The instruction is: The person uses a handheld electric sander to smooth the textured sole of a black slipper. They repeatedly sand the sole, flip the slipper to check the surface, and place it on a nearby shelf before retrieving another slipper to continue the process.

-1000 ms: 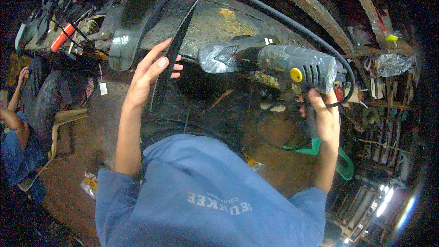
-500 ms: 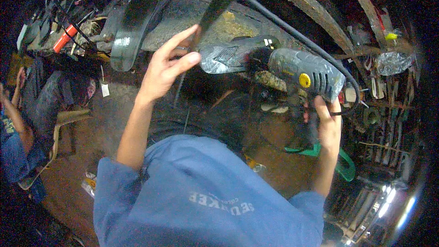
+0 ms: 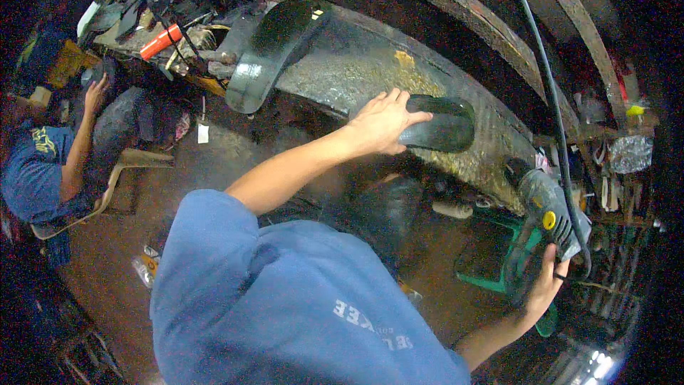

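Note:
My left hand (image 3: 381, 125) reaches across to the bench and grips one end of a dark shoe sole (image 3: 449, 125). Its index finger lies over the sole's upper face, with the thumb at the near edge and the other fingers at the far edge. A second dark sole (image 3: 260, 57) lies on the bench to the left, with small pale marks at its far end. My right hand (image 3: 552, 278) is wrapped round the handle of a grey heat gun (image 3: 552, 203) with a yellow dial. The gun's black nozzle is at the bench's right end, apart from the sole.
A worn workbench (image 3: 349, 57) curves across the far side. The gun's cord (image 3: 538, 43) hangs from above. Tools and an orange-red cylinder (image 3: 161, 41) crowd its left end. A co-worker (image 3: 46, 164) sits at left. A green stool (image 3: 491, 281) stands below at right.
My left hand has moved right and now grips the sole. The heat gun in my right hand has moved right and down, away from the sole. The view has shifted.

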`<state>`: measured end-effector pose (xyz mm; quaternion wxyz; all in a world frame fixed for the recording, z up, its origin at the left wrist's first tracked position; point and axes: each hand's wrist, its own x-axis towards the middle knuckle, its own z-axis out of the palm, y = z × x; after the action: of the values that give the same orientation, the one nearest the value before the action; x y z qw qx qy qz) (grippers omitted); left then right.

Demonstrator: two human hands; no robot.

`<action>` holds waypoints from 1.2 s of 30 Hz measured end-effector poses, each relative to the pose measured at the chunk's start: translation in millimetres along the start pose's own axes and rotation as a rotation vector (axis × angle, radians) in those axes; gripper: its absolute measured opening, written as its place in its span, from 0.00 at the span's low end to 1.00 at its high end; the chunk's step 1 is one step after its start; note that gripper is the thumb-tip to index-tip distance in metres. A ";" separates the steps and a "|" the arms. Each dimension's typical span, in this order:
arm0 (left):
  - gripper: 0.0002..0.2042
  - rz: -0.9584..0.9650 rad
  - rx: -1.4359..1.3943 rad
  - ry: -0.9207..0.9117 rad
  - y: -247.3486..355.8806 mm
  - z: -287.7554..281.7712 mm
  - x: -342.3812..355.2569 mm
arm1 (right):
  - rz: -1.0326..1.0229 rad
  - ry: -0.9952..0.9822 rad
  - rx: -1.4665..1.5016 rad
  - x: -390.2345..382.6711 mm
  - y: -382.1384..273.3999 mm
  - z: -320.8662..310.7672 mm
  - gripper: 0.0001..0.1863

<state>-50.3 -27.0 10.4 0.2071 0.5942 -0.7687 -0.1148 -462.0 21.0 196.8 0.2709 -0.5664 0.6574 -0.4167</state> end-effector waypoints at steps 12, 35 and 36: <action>0.37 -0.386 0.226 0.633 -43.9 -84.2 -96.1 | 0.056 -0.129 0.255 -4.3 14.2 41.9 0.19; 0.26 0.235 0.613 0.897 13.5 -290.3 35.4 | 0.064 -0.197 0.568 -13.0 60.8 121.9 0.13; 0.24 0.338 0.641 0.972 20.6 -321.5 63.0 | 0.042 -0.151 0.576 -19.0 60.0 123.8 0.13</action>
<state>65.0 -59.6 316.0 0.3605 0.4811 -0.6659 0.4418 -386.6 10.2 80.6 0.4772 -0.4818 0.5016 -0.5372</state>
